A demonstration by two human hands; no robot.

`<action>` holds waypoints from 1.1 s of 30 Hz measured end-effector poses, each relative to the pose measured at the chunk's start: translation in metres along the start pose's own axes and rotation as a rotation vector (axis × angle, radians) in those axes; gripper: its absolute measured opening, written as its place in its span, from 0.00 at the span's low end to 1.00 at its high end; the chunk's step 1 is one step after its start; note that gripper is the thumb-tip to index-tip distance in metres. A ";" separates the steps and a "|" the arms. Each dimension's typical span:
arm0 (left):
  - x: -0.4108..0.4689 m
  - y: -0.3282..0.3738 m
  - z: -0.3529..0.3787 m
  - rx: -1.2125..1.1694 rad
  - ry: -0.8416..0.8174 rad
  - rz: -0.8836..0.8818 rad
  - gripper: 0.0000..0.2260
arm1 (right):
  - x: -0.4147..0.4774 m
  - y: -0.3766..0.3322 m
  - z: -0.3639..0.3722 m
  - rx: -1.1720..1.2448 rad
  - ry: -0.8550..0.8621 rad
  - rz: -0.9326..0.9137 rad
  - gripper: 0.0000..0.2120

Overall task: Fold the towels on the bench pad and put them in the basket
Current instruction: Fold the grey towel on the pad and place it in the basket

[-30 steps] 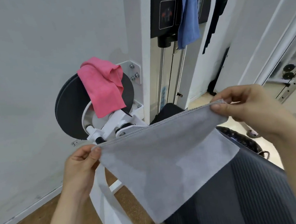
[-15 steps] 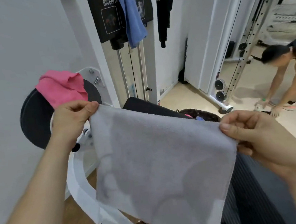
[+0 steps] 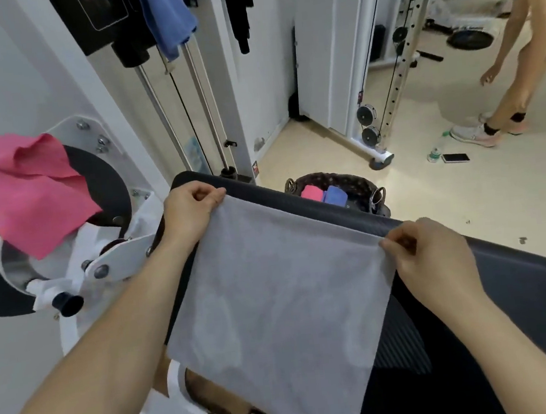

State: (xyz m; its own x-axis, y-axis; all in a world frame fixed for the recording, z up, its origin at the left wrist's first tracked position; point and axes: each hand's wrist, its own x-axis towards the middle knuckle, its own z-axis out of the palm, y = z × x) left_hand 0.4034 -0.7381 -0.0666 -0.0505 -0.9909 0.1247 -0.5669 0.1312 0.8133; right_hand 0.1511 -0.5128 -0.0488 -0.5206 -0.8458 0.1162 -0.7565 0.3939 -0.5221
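Two hands hold one grey towel [image 3: 274,306] by its far edge: the left hand [image 3: 192,211] pinches the far-left corner between thumb and curled fingers, and the right hand [image 3: 433,258] pinches the far-right corner in the same manner. The held edge runs taut between them, slanting from upper left to lower right, parallel to and just inside the far edge of the dark bench pad [image 3: 523,289]. From that edge the cloth spreads back towards the person, its longer run lying front to back, not hand to hand. Whether it rests flat on the pad or hangs just above it cannot be told. Its near-left portion passes beyond the pad's left side, over the white machine frame. The basket [image 3: 339,180] stands on the floor just beyond the pad's far edge, between the two hands and somewhat nearer the right one; folded pink and blue cloths already lie in it. A pink towel [image 3: 20,191] is draped over the machine at left, and a blue towel [image 3: 170,16] hangs above. Judgement: the towel is at the laying-out stage, and folding appears not yet begun.
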 end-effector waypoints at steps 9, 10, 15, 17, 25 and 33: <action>0.009 -0.005 0.018 -0.074 0.073 -0.057 0.06 | 0.018 0.008 0.012 -0.027 0.072 -0.028 0.04; 0.010 -0.004 0.019 -0.080 0.073 -0.057 0.06 | 0.019 0.009 0.013 -0.028 0.087 -0.031 0.04; 0.017 0.004 0.027 -0.100 0.050 0.003 0.06 | 0.034 0.017 0.006 -0.052 0.139 0.017 0.05; 0.017 0.006 0.029 -0.098 0.041 0.026 0.06 | 0.035 0.017 0.006 -0.062 0.151 0.013 0.06; -0.062 -0.027 -0.022 -0.087 0.077 -0.068 0.09 | -0.032 0.003 0.011 -0.164 0.153 -0.546 0.07; -0.187 -0.116 -0.048 0.079 0.075 -0.340 0.12 | -0.138 0.024 0.066 -0.301 -0.297 -0.867 0.10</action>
State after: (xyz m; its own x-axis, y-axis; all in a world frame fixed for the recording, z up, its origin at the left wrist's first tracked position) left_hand 0.5181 -0.5669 -0.1572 0.2106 -0.9723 -0.1018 -0.6032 -0.2112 0.7691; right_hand 0.2308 -0.4105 -0.1335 0.3567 -0.9265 0.1196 -0.9224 -0.3696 -0.1123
